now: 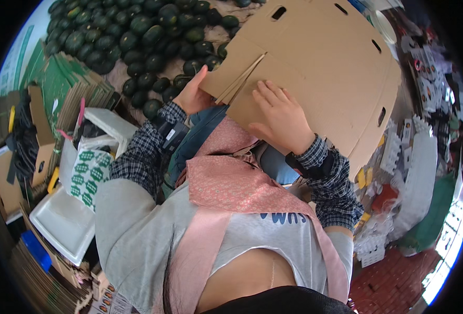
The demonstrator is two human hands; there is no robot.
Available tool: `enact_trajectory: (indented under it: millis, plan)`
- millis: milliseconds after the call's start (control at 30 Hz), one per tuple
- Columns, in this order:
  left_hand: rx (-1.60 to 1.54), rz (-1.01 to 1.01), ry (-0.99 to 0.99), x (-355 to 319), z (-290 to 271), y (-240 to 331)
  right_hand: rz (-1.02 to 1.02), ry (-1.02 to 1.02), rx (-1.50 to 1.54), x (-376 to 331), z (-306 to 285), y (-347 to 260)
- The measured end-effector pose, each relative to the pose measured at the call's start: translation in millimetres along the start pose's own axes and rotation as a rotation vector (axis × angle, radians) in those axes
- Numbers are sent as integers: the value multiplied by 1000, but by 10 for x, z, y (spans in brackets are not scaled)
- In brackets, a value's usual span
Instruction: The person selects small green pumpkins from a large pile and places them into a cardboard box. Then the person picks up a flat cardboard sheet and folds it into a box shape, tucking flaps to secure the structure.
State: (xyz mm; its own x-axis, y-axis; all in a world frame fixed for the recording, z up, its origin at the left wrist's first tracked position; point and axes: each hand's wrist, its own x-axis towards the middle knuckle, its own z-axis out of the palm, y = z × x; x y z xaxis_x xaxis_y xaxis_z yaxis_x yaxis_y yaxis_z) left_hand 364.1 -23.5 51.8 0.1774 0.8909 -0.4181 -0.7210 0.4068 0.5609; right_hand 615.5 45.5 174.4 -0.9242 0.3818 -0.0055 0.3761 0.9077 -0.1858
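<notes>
A large brown cardboard box (325, 63) with oval handle slots fills the upper middle and right. My left hand (192, 95) grips its lower left edge, close to a folded flap. My right hand (281, 116) lies flat on the box's near panel with the fingers spread. Both forearms wear dark checked sleeves. A pink apron (226, 183) hangs over my front below the box.
Several dark green watermelons (137, 36) lie piled on the floor at the upper left. Flat green and brown cartons (66, 83) are stacked at the left, with white foam trays (64, 222) below them. White packing pieces and stickers (414, 157) crowd the right side.
</notes>
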Motion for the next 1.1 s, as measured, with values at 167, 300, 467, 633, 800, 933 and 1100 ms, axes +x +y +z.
enact_trajectory:
  millis: [167, 300, 467, 633, 800, 933, 1100]
  plan:
    - [120, 49, -22, -81, 90, 209, -13, 44, -4, -3, 110, 56]
    - [283, 4, -138, -86, -64, 265, 5, 42, 45, -53, 162, 12]
    - [1068, 299, -31, -189, 17, 334, 179, -54, -154, -328, 111, -266]
    - [1561, 622, -61, -3, 80, 488, 358, 37, -186, -499, 253, -190]
    - [1810, 429, -184, 151, 220, 724, 419, 196, -90, -505, 279, -94]
    - [1809, 599, -130, 206, 155, 549, 463, 255, -74, -521, 349, -104]
    - [1720, 628, -112, 232, 143, 486, 439, 148, -24, -329, 143, -286]
